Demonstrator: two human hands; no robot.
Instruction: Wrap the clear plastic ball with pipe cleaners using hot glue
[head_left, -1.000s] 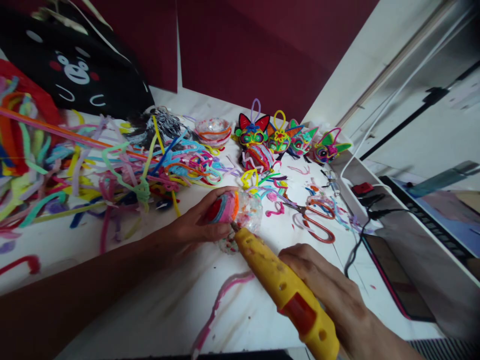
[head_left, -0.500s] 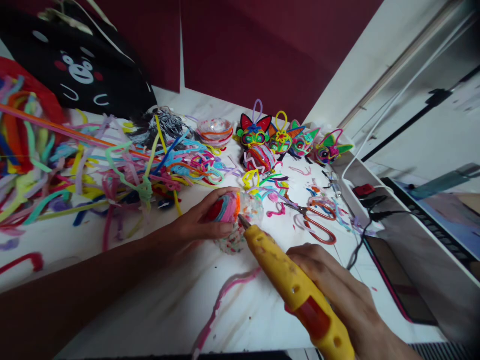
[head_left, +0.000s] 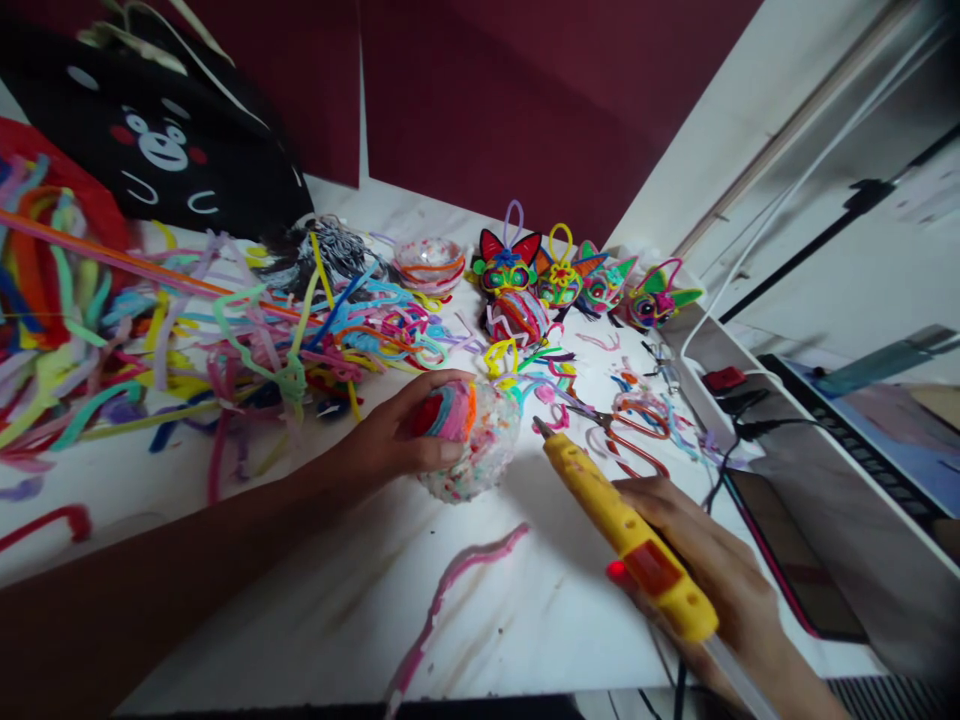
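My left hand (head_left: 409,425) is wrapped round a speckled, clear ball (head_left: 491,450), partly covered with red, blue, pink and orange pipe cleaner. The fingers hide its left side. In my right hand (head_left: 697,550) is a yellow hot glue gun (head_left: 611,515) with a red trigger; a clear glue stick (head_left: 739,675) sticks out of its back end. The nozzle points toward the ball but stands apart from it, to its right. A loose pink pipe cleaner (head_left: 450,595) lies on the white table in front of the ball.
Tangled pipe cleaners (head_left: 277,340) cover the left side. Orange-handled scissors (head_left: 630,430) lie right of the ball. Behind stand several finished animal-face ornaments (head_left: 510,270) and a clear bowl (head_left: 429,265). A phone (head_left: 795,550) lies by the right-hand ledge; a black bag (head_left: 165,140) stands back left.
The glue gun has moved right and back, its nozzle now away from the ball's orange band. More of the ball shows. My left hand keeps its hold.
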